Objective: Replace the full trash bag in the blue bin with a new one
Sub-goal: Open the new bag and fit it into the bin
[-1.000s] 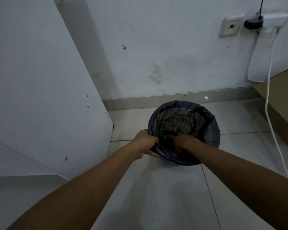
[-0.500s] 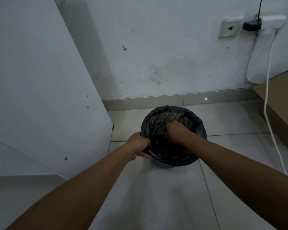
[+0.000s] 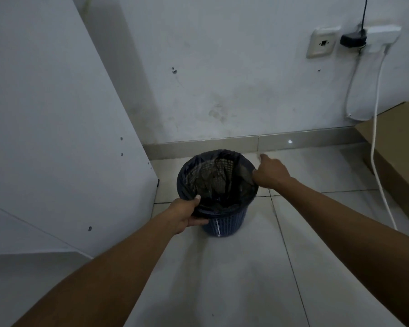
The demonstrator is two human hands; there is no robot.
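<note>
1. Pale tile floor carries the blue bin at frame centre, upright, near the wall.
2. Left hand clamps the bin rim at 7 o'clock, thumb over the black trash bag edge.
3. Right hand pinches the bag edge at the rim's 3 o'clock.
4. Bag lines the bin; mesh wall shows through.
5. Cardboard box at 3 o'clock, well apart.

The pale tiled floor carries a blue mesh bin, which stands just beyond the left hand's fingers and below the right hand's fingertips. A cardboard box rests on the tiles well to the right of those fingers, against the wall.
</note>
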